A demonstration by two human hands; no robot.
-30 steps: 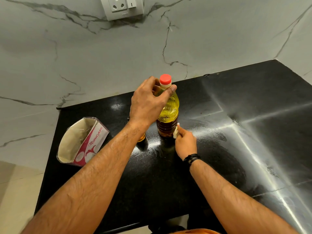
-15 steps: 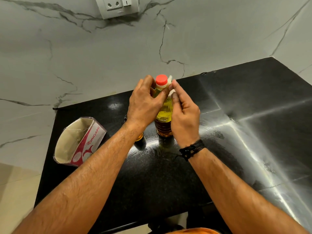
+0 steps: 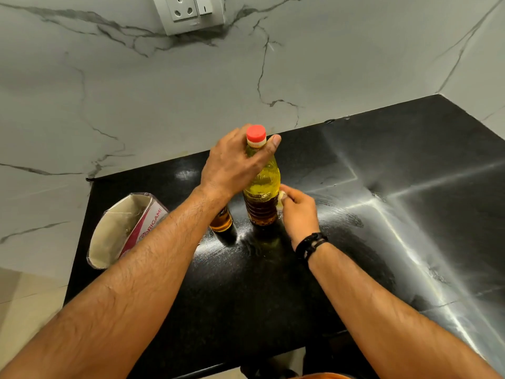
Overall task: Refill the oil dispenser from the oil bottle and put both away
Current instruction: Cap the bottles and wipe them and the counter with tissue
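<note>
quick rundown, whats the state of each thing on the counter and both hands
oil bottle: upright on the counter, red cap on
oil dispenser: upright left of the bottle, mostly hidden by the arm, amber oil showing
left hand: grip closed around the bottle's neck
right hand: pinching a small white wad against the bottle's lower side
box: lying open, inside looks bare

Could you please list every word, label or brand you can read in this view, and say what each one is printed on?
"ORIGAMI", white letters on the red side of the open tissue box; its first letter is partly hidden by the left forearm.
Oil bottle: the band under its red cap bears print too small to read.
Wall socket: no legible marking.
</note>
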